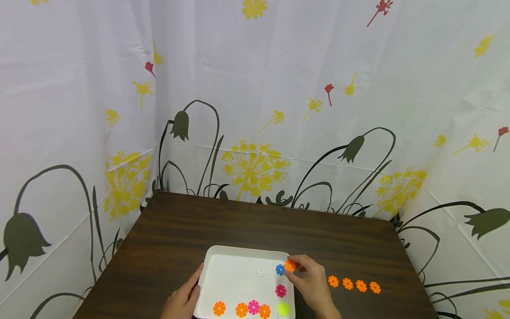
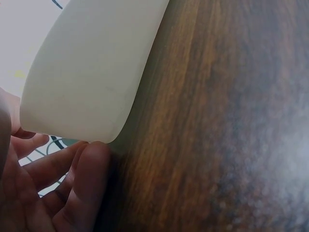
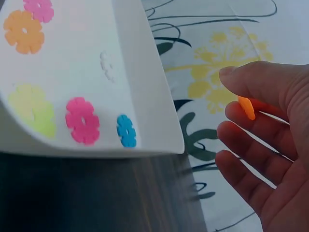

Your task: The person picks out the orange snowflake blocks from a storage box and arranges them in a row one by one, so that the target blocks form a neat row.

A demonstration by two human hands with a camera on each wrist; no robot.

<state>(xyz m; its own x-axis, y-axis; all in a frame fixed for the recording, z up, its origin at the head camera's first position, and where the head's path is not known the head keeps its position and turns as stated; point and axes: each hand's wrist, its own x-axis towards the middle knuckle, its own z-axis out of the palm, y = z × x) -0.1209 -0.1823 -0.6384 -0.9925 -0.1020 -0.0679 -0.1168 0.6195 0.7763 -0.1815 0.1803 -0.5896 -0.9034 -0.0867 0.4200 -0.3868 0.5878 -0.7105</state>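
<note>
A white tray (image 1: 231,277) lies at the table's near edge, tilted in the right wrist view. My left hand (image 1: 181,297) grips its left side, with fingers at the rim in the left wrist view. Over the far right corner, my right hand (image 1: 314,285) pinches an orange flower-shaped disc (image 1: 290,265) between thumb and finger. Just beside it in the tray is a blue disc (image 1: 280,270). A white disc (image 1: 260,271), a dark pink disc (image 1: 280,290), a yellow-green disc (image 1: 283,309), a pink disc (image 1: 253,307) and several orange discs (image 1: 219,308) also lie inside.
Right of the tray, several orange discs (image 1: 348,284) form a row on the dark wooden table (image 1: 179,230). A white curtain (image 1: 223,57) printed with flowers hangs behind the table and along both sides.
</note>
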